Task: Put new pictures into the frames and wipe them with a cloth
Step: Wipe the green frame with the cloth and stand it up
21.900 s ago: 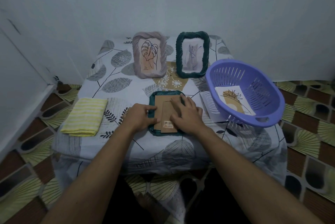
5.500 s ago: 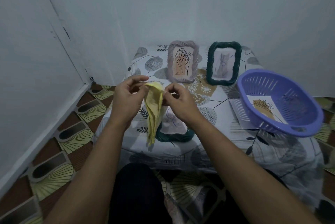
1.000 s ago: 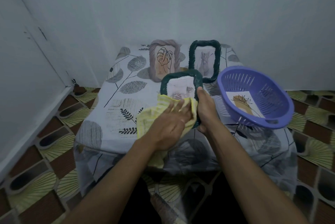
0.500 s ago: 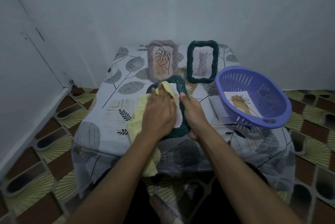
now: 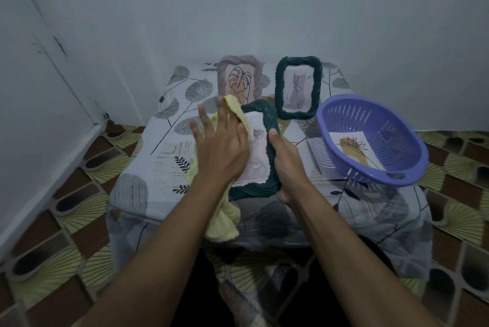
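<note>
A dark green ropey frame [image 5: 270,125] with a pale picture inside is held tilted up above the table's near edge. My right hand [image 5: 287,165] grips its right side. My left hand [image 5: 221,149] lies flat with spread fingers on the frame's left part, pressing a yellow cloth [image 5: 223,223] against the glass; the cloth hangs down below my wrist. The left side of the frame is hidden under hand and cloth.
Two frames stand at the back: a mauve one [image 5: 258,68] with a leaf drawing and a dark green one [image 5: 297,88]. A purple basket [image 5: 370,138] with a picture in it sits at the right, on loose sheets. The patterned tablecloth [image 5: 164,162] covers a small table in a corner.
My left hand has slid the cloth up and left across the frame, with fingers now spread. The frame has tilted a little; my right hand keeps its grip on the right side.
</note>
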A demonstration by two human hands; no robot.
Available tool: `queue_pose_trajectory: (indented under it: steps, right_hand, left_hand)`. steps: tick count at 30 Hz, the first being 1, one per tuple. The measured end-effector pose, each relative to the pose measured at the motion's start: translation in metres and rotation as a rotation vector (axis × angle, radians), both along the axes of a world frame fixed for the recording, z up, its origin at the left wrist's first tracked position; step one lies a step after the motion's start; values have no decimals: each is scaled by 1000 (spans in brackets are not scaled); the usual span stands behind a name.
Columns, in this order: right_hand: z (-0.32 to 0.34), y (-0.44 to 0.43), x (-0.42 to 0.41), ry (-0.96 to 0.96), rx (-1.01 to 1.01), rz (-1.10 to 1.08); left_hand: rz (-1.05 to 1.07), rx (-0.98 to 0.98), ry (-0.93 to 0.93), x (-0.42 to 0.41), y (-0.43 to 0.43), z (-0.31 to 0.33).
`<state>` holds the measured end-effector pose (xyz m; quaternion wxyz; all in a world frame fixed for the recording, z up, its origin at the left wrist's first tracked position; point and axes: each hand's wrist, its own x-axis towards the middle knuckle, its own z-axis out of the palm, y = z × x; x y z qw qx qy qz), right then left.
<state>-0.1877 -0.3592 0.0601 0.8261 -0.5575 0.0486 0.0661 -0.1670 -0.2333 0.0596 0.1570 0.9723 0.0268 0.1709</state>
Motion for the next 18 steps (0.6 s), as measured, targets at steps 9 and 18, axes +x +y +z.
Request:
queue_pose_trajectory:
  steps: [9,18]
  right_hand:
    - [14,-26,10,-8,82,-64]
    - [-1,-7,-8,39,96,21]
  left_hand:
    - [-662,95,-125,-35,-12,-29]
    - [-27,-24,51,13,5,15]
